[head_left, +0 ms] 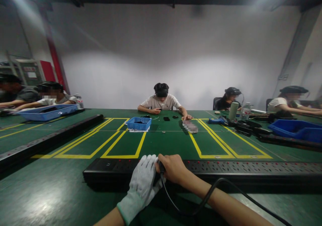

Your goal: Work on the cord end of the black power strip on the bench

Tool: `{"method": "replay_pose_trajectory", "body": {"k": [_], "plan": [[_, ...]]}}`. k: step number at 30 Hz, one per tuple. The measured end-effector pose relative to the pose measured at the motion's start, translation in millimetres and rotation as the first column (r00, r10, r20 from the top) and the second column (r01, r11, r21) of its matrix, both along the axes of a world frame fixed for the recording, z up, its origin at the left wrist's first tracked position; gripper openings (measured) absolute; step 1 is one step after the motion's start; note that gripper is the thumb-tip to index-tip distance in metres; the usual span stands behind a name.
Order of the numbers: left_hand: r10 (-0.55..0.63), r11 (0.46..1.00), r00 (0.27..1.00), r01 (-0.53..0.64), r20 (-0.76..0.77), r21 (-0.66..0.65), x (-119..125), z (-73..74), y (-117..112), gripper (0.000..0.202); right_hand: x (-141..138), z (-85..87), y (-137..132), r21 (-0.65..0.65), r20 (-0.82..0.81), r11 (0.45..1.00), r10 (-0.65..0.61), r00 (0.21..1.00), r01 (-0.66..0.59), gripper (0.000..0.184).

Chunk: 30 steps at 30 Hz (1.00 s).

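Observation:
In the head view a long black power strip (221, 167) with rows of sockets and small red switches lies across the table before me. My left hand (144, 178), in a grey-white glove, holds the strip near its left end, fingers over the top and thumb toward the front side. Right beside it my bare right hand (173, 167) is closed around a black plug (161, 167) at the strip's top. From the plug a black power cord (201, 204) hangs down, then loops over my right forearm. My fingers and the glove hide the plug's prongs and the sockets under it.
Yellow tape (120, 156) marks the green table (163, 145). Beyond stand a small blue basket (139, 124) and a co-worker (161, 102). A second power strip (57, 135) runs at left. Blue trays (298, 130) and a green bottle (233, 111) are at right.

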State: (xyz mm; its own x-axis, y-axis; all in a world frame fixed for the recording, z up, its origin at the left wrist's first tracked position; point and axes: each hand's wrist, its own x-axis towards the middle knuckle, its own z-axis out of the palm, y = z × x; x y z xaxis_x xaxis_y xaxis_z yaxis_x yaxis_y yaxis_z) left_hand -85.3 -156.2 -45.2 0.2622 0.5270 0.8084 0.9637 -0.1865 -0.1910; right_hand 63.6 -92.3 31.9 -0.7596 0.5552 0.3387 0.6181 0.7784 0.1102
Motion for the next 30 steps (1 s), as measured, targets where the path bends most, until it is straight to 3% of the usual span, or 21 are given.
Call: {"method": "replay_pose_trajectory", "body": {"k": [16, 30], "plan": [[-0.006, 1.000, 1.000, 0.006, -0.020, -0.002, -3.5, -3.2, 2.7, 0.062, -1.0, 2.1, 3.0, -0.082, 0.031, 0.996, -0.022, 0.999, 0.024, 0.025], [-0.010, 0.999, 0.999, 0.011, -0.031, 0.033, -2.5, -2.2, -0.3, 0.063, -1.5, 1.3, 2.2, -0.042, 0.026, 0.999, -0.033, 0.999, 0.034, 0.024]]}}
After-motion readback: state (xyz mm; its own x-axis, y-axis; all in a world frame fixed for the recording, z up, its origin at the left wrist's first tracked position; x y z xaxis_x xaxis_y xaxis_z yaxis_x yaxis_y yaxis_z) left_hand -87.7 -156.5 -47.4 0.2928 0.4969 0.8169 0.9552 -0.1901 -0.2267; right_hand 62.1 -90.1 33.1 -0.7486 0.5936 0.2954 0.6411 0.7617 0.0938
